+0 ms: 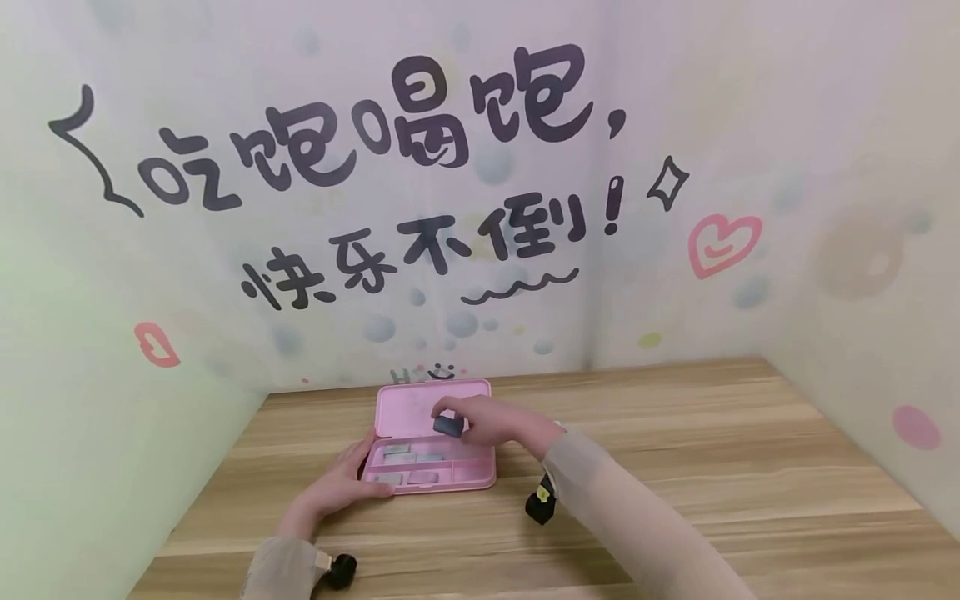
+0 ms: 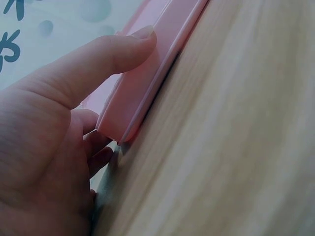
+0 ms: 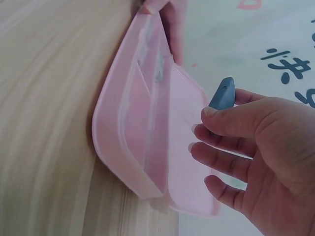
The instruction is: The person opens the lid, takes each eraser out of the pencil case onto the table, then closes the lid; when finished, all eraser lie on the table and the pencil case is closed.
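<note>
A pink pencil case lies on the table with its lid raised at the back. My left hand holds the case's left end, the thumb along the front wall and the fingers round the corner. Over the right part of the case, my right hand pinches a dark blue-grey eraser between thumb and forefinger, the other fingers loosely bent. Several pale, eraser-like blocks lie in the left part of the case's compartments.
The case stands on a wood-grain table, near its back edge. Behind rises a pale wall hanging with large dark characters. Black wrist devices sit under both sleeves, close above the tabletop.
</note>
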`<state>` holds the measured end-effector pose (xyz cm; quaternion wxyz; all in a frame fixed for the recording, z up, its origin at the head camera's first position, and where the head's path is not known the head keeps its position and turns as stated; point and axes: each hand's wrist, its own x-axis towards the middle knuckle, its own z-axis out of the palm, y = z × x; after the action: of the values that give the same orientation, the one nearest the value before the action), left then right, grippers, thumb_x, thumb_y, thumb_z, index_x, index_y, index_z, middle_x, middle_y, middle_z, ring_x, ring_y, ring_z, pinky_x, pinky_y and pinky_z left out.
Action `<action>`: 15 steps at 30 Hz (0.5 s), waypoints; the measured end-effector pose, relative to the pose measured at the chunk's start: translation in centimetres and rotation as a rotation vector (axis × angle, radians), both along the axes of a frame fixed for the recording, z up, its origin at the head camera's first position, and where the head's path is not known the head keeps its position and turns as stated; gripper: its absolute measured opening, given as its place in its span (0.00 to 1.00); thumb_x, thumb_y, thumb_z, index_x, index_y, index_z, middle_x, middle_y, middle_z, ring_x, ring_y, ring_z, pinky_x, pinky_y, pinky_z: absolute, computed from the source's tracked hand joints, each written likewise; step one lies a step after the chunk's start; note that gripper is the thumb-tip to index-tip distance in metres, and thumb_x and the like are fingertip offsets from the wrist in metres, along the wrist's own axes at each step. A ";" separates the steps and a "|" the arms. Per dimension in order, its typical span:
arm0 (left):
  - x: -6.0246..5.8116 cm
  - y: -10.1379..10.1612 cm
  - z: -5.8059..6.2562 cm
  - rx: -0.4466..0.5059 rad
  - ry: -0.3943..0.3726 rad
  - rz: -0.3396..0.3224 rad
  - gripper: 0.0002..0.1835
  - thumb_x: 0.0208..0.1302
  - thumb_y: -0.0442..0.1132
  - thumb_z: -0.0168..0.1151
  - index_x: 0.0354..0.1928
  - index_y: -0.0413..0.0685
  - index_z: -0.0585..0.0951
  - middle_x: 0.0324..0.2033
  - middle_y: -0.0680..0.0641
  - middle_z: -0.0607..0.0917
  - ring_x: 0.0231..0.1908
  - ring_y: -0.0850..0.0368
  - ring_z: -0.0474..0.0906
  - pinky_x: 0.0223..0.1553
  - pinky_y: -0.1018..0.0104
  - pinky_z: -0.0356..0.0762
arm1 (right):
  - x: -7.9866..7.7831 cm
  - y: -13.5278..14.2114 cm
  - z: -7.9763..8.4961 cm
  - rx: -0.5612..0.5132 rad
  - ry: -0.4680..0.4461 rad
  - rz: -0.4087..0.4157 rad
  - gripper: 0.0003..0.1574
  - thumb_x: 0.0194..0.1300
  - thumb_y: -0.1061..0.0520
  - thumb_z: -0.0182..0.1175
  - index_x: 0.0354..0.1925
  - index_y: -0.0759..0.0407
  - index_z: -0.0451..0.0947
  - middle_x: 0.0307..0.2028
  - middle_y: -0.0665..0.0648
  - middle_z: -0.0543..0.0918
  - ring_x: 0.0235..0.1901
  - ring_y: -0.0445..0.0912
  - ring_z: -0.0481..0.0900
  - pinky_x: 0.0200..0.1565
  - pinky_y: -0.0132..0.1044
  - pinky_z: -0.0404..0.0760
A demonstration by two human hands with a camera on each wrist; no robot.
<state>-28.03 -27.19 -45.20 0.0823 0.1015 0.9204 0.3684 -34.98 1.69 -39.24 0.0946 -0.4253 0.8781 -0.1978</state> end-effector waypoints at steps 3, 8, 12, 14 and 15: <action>0.0 0.0 0.0 0.000 -0.001 0.003 0.61 0.50 0.54 0.74 0.76 0.42 0.44 0.73 0.32 0.50 0.70 0.31 0.42 0.65 0.33 0.43 | 0.1 0.7 -0.1 -0.029 -0.038 -0.032 0.34 0.62 0.70 0.59 0.62 0.46 0.69 0.51 0.50 0.77 0.42 0.44 0.75 0.46 0.33 0.75; 0.0 0.1 0.0 -0.004 0.006 -0.003 0.62 0.50 0.54 0.74 0.76 0.41 0.44 0.72 0.31 0.50 0.70 0.31 0.42 0.65 0.33 0.43 | 0.5 1.9 -0.3 -0.077 -0.078 -0.060 0.32 0.63 0.69 0.58 0.61 0.46 0.68 0.47 0.51 0.78 0.40 0.44 0.75 0.45 0.35 0.75; -0.1 0.0 0.0 -0.009 0.011 -0.007 0.61 0.51 0.54 0.73 0.76 0.41 0.44 0.73 0.31 0.49 0.70 0.31 0.42 0.65 0.33 0.43 | 0.8 2.9 -0.6 -0.106 -0.060 -0.052 0.30 0.64 0.68 0.59 0.62 0.51 0.66 0.45 0.54 0.79 0.40 0.44 0.76 0.46 0.36 0.76; -0.1 0.0 0.0 -0.012 0.010 -0.007 0.61 0.51 0.54 0.73 0.76 0.41 0.43 0.73 0.32 0.49 0.71 0.31 0.41 0.65 0.33 0.43 | 0.8 3.3 -0.8 -0.116 -0.053 -0.061 0.31 0.64 0.68 0.59 0.62 0.52 0.65 0.44 0.55 0.79 0.39 0.44 0.75 0.45 0.36 0.76; -0.1 0.0 -0.1 -0.013 0.008 -0.007 0.61 0.51 0.54 0.73 0.76 0.41 0.43 0.73 0.32 0.48 0.71 0.31 0.41 0.65 0.33 0.43 | 0.9 3.5 -0.9 -0.122 -0.054 -0.068 0.31 0.64 0.67 0.59 0.62 0.53 0.64 0.43 0.55 0.79 0.38 0.44 0.75 0.44 0.36 0.76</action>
<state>-28.13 -27.22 -45.28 0.0804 0.1057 0.9228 0.3618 -34.12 5.22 -40.12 0.0851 -0.3945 0.8756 -0.2655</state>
